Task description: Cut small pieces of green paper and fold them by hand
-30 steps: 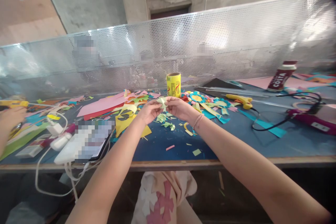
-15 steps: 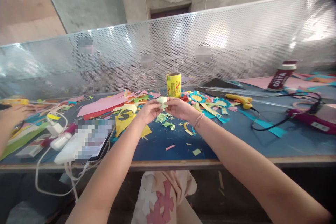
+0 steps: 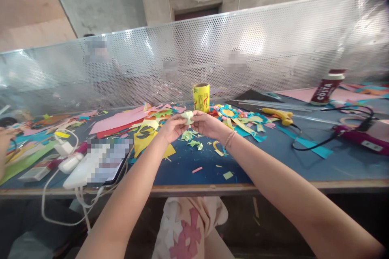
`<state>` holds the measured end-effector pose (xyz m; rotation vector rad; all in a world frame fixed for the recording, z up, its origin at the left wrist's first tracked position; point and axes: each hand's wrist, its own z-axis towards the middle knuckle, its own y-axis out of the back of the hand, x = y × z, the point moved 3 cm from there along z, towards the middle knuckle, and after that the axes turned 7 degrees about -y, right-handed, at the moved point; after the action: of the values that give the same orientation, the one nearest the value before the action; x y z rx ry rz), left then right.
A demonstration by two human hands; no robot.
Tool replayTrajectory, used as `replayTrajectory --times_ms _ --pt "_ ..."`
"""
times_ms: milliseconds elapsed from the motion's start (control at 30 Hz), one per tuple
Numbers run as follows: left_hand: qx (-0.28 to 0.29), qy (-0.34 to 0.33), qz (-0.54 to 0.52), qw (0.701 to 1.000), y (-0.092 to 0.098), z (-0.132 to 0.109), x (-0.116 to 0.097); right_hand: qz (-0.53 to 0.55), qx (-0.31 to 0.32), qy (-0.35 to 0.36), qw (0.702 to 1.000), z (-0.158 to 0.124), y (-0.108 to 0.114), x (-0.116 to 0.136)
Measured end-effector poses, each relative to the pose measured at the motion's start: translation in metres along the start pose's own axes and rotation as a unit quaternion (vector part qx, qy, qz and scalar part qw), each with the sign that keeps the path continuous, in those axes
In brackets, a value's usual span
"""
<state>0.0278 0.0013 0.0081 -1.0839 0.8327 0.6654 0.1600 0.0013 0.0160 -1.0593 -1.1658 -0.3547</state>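
Note:
A small pale green folded paper piece (image 3: pixel 187 117), shaped somewhat like a bow, is held up between both hands over the blue tabletop. My left hand (image 3: pixel 174 128) pinches its left side, fingers closed. On its right side my right hand (image 3: pixel 208 124) grips it with thumb and fingers. Green paper scraps (image 3: pixel 194 144) lie on the table just below the hands. Behind them stands a yellow printed cardboard tube (image 3: pixel 201 98). Paper flowers in blue and yellow (image 3: pixel 228 112) lie to the right of my right hand.
A yellow glue gun (image 3: pixel 278 116) lies right, its cable near a purple power strip (image 3: pixel 361 139). A COSTA bottle (image 3: pixel 328 88) stands farther back. Left are a phone (image 3: pixel 117 162), white chargers (image 3: pixel 71 162) and pink paper sheets (image 3: pixel 117 123). A perforated metal screen (image 3: pixel 170 48) borders the back; another person's hand (image 3: pixel 4 141) is far left.
My hands stay in nearly the same place, and the pale green paper is turned slightly between the fingers. The other person's hand at far left has drawn back toward the edge of view.

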Motion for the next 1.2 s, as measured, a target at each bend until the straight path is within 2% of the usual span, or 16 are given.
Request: replayTrajectory --times_ms 233,833,1200 --pt "-0.012 0.005 0.008 1.0 -0.0009 -0.0003 0.0006 0.017 -0.024 -0.016 0.999 0.0007 -0.0002 -0.0011" --pt "0.007 0.007 0.036 0.999 -0.0044 -0.0026 -0.0002 -0.016 0.02 -0.063 0.998 -0.0053 -0.0059 -0.0014" --pt "0.017 0.012 0.014 1.0 -0.002 -0.0019 -0.0015 0.012 -0.01 -0.05 0.999 -0.0025 -0.0041 -0.001"
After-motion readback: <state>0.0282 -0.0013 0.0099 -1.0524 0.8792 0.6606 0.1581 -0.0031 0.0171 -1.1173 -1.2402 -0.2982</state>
